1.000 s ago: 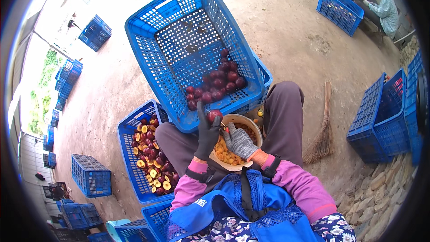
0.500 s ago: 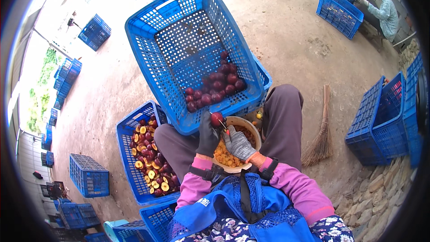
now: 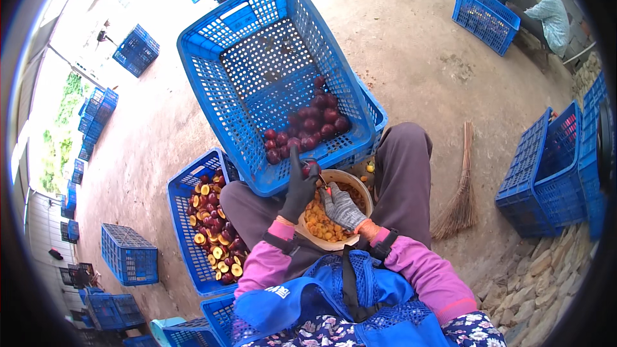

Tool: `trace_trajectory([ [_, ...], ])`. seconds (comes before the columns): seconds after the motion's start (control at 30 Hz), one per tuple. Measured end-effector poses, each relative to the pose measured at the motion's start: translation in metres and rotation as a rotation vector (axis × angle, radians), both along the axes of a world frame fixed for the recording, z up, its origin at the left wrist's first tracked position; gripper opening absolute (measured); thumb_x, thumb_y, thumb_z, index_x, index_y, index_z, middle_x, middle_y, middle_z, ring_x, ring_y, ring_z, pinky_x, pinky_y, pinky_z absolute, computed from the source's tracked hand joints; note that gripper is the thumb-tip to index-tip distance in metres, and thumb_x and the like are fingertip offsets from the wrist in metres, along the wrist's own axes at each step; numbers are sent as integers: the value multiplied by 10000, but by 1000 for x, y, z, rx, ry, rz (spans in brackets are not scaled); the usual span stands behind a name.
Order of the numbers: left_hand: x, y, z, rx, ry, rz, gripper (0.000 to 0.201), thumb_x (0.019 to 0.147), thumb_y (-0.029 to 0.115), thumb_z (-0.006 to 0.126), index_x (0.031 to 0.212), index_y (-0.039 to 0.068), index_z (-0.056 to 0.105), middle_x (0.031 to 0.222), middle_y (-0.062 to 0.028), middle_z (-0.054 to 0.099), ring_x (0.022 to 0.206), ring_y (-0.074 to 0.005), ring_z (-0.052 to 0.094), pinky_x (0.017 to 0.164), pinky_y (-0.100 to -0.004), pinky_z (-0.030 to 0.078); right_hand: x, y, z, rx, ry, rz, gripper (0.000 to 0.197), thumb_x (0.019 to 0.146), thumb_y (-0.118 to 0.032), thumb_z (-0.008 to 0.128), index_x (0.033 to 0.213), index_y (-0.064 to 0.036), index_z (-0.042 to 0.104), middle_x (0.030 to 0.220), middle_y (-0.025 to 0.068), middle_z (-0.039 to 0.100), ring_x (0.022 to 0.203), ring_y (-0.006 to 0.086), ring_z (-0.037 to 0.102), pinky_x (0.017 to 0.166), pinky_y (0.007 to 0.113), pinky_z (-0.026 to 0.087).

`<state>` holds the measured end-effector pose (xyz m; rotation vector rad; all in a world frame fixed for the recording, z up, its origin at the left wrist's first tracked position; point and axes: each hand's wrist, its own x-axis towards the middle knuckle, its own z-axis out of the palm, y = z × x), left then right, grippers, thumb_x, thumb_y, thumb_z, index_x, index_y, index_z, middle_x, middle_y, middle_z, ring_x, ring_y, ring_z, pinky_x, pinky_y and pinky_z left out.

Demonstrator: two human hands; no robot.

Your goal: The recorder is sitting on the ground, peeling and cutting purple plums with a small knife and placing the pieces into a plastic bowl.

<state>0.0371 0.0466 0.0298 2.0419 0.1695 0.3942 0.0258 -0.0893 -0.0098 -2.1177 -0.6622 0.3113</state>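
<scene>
My left hand (image 3: 299,186), in a dark glove, holds a dark red plum (image 3: 310,168) over the bucket's far left rim, with one finger stretched toward the crate. In a grey knit glove, my right hand (image 3: 344,209) is closed on a small red-handled knife (image 3: 327,189); its blade is mostly hidden beside the plum. Below both hands, between my knees, a pale bucket (image 3: 366,197) holds orange, pulpy fruit pieces. A blue crate (image 3: 247,122) leans tilted in front of me, with whole plums (image 3: 315,119) gathered at its near right end.
At my left knee stands a blue crate (image 3: 178,231) of halved plums (image 3: 215,234). A straw broom (image 3: 459,202) lies right of my right knee. Stacked blue crates (image 3: 540,173) stand far right beside stones (image 3: 536,283). Another person (image 3: 549,16) sits at the far right.
My left hand has turned and one finger now points up toward the crate's plums. The plum in it is more covered by the glove. My right hand has hardly moved.
</scene>
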Motion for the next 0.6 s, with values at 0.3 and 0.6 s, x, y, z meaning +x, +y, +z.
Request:
trace_trajectory([
  [0.3, 3, 20, 74, 117, 72, -390, 834, 741, 21, 621, 1393, 53, 102, 1312, -153, 353, 1155, -214, 405, 965, -328, 320, -2, -2, -7, 74, -308, 2, 340, 833, -98, 481, 1115, 92, 491, 923, 242, 564, 728, 341, 576, 636, 376, 467],
  [0.6, -20, 84, 37, -784, 279, -103, 447, 819, 125, 588, 1230, 77, 417, 1054, -78, 516, 951, -213, 543, 811, -314, 474, 41, -28, 71, -161, -105, -26, 281, 885, -258, 380, 893, -18, 527, 730, 214, 587, 684, 368, 576, 628, 450, 445],
])
